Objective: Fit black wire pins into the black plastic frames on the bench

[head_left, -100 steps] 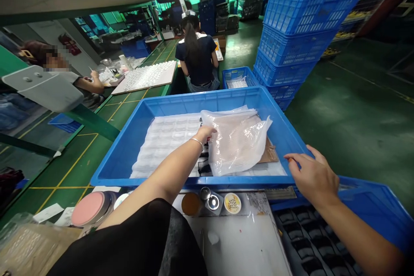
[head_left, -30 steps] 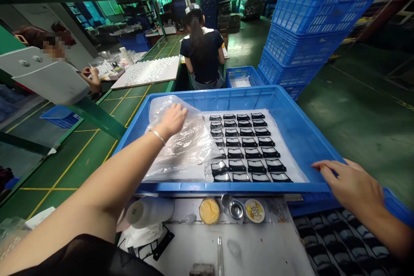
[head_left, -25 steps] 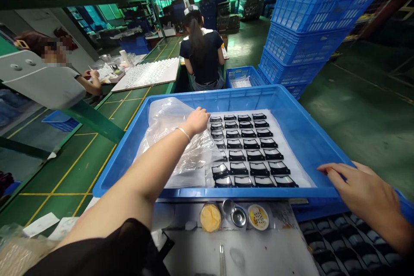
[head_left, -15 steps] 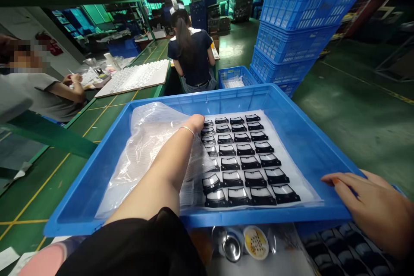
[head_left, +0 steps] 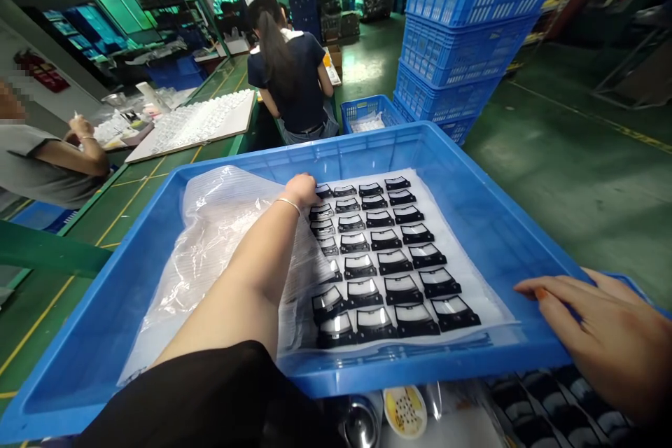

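A large blue tray spreads out before me. On a white sheet at its right half lie several rows of black-framed clear parts. Wrinkled translucent plastic sheet covers the left side and overlaps the leftmost parts. My left hand reaches across to the far end, closed at the sheet's edge beside the back-row parts; its fingertips are mostly hidden. My right hand straddles the tray's near right corner, thumb and one long finger inside the rim, closed loosely on it.
A stack of blue crates stands beyond the tray, beside a low blue basket. One co-worker sits ahead; another works at the green bench on the left. Below the near rim are a round yellow-white lid and more dark parts.
The view has shifted, so the tray's left side appears lower and nearer. Both hands keep nearly the same places on the tray, and the parts lie as before.
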Tool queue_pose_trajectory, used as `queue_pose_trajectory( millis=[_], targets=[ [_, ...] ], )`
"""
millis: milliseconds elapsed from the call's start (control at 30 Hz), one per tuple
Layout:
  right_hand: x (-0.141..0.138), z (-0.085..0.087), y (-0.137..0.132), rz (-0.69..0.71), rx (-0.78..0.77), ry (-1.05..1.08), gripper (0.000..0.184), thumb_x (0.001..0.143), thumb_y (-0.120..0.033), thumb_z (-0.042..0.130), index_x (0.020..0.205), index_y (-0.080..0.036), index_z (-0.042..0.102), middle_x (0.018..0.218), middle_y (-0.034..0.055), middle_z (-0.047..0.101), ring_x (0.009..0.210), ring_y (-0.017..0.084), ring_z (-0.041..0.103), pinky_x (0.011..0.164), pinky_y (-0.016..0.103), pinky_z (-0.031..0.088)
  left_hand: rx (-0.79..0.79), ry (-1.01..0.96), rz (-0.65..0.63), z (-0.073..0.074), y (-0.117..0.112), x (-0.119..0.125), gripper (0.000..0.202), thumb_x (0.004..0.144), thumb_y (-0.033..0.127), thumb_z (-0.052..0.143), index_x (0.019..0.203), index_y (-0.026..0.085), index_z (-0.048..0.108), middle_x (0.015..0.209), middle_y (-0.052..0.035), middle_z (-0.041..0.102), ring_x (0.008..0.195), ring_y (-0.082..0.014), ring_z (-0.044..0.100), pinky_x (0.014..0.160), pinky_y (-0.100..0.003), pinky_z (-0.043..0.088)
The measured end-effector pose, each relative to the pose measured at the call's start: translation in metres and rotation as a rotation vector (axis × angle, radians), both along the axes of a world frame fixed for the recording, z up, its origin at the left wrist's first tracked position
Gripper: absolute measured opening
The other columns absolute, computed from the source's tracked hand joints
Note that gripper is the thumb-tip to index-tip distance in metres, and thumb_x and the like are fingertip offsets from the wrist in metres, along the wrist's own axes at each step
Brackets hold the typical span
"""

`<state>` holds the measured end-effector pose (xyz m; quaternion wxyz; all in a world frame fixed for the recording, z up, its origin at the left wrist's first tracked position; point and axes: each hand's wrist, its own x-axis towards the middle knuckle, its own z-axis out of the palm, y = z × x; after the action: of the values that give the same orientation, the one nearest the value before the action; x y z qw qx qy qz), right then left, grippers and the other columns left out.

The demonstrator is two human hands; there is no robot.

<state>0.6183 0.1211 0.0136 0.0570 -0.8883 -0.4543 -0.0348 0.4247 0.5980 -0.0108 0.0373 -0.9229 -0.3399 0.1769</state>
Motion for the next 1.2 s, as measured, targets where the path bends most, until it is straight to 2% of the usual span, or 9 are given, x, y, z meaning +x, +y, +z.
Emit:
queue_pose_trajectory(
  millis=[100,167,300,500,600,700,833,967,1200],
  targets=[
    [-0.005,0.007,0.004,0.023,-0.003,-0.032,0.043,0.090,-0.044,0.027,0.095,-0.041,0.070,0.109,-0.0127,0.068,0.121,0.037,0.047,0.088,0.053,0.049,-0.002,0.002,-0.056,0.015,-0.010,-0.005,0.045,0.091,0.047,0.060,0.120,0.013,0.058,0.122,-0.0115,0.056,0.113,-0.0253,0.054,0.098,-0.044,0.045],
    [-0.007,0.010,0.007,0.010,0.008,-0.035,0.044,0.090,-0.044,0.027,0.094,-0.040,0.070,0.106,-0.0110,0.069,0.119,0.036,0.048,0.086,0.051,0.050,-0.058,0.055,-0.097,0.019,-0.018,-0.009,0.043,0.090,0.048,0.062,0.115,0.013,0.061,0.114,-0.0091,0.060,0.105,-0.0230,0.058,0.094,-0.041,0.048],
    [-0.012,0.017,0.010,-0.033,-0.010,-0.002,0.044,0.088,-0.045,0.027,0.092,-0.039,0.070,0.105,-0.0093,0.069,0.121,0.034,0.048,0.077,0.049,0.051,-0.140,0.181,-0.123,0.013,-0.031,-0.013,0.033,0.091,0.043,0.062,0.103,0.012,0.064,0.100,-0.0068,0.063,0.093,-0.0189,0.062,0.086,-0.036,0.052],
    [-0.017,0.026,0.013,-0.084,-0.021,0.042,0.042,0.087,-0.046,0.028,0.091,-0.040,0.069,0.102,-0.0113,0.070,0.120,0.029,0.050,0.077,0.046,0.051,-0.093,0.195,-0.107,-0.001,-0.040,-0.009,0.032,0.093,0.039,0.061,0.108,0.012,0.061,0.111,-0.0092,0.060,0.103,-0.0211,0.058,0.091,-0.039,0.050],
    [-0.019,0.029,0.015,-0.087,-0.028,0.038,0.043,0.087,-0.045,0.028,0.089,-0.039,0.070,0.102,-0.0103,0.070,0.120,0.029,0.050,0.075,0.045,0.051,-0.081,0.187,-0.099,0.002,-0.041,-0.007,0.033,0.093,0.041,0.060,0.109,0.012,0.061,0.112,-0.0093,0.060,0.103,-0.0210,0.058,0.091,-0.039,0.050],
    [-0.022,0.032,0.018,-0.096,-0.037,0.039,0.044,0.086,-0.044,0.027,0.087,-0.038,0.071,0.101,-0.0073,0.070,0.118,0.029,0.052,0.073,0.044,0.052,-0.090,0.184,-0.104,0.012,-0.041,-0.008,0.034,0.091,0.044,0.062,0.105,0.012,0.063,0.107,-0.0085,0.062,0.098,-0.0201,0.060,0.088,-0.037,0.051],
    [-0.022,0.032,0.019,-0.095,-0.018,0.037,0.044,0.086,-0.044,0.028,0.087,-0.038,0.072,0.100,-0.0058,0.071,0.116,0.029,0.054,0.072,0.043,0.052,-0.119,0.166,-0.145,0.024,-0.050,-0.016,0.043,0.082,0.049,0.067,0.104,0.012,0.066,0.101,-0.0094,0.065,0.091,-0.0203,0.062,0.083,-0.033,0.051],
    [-0.020,0.029,0.017,-0.078,0.001,0.030,0.042,0.087,-0.045,0.030,0.087,-0.038,0.071,0.101,-0.0082,0.071,0.117,0.029,0.052,0.072,0.045,0.051,-0.166,0.202,-0.200,0.022,-0.068,-0.024,0.043,0.068,0.045,0.078,0.097,0.014,0.070,0.093,-0.0078,0.067,0.088,-0.0231,0.064,0.080,-0.029,0.050],
    [-0.021,0.032,0.018,-0.088,0.008,0.070,0.041,0.086,-0.043,0.031,0.087,-0.036,0.072,0.102,-0.0056,0.071,0.111,0.028,0.055,0.072,0.043,0.049,-0.135,0.217,-0.217,0.008,-0.085,-0.026,0.034,0.089,0.041,0.065,0.105,0.011,0.063,0.108,-0.0095,0.062,0.102,-0.0213,0.059,0.091,-0.039,0.049]
  ],
)
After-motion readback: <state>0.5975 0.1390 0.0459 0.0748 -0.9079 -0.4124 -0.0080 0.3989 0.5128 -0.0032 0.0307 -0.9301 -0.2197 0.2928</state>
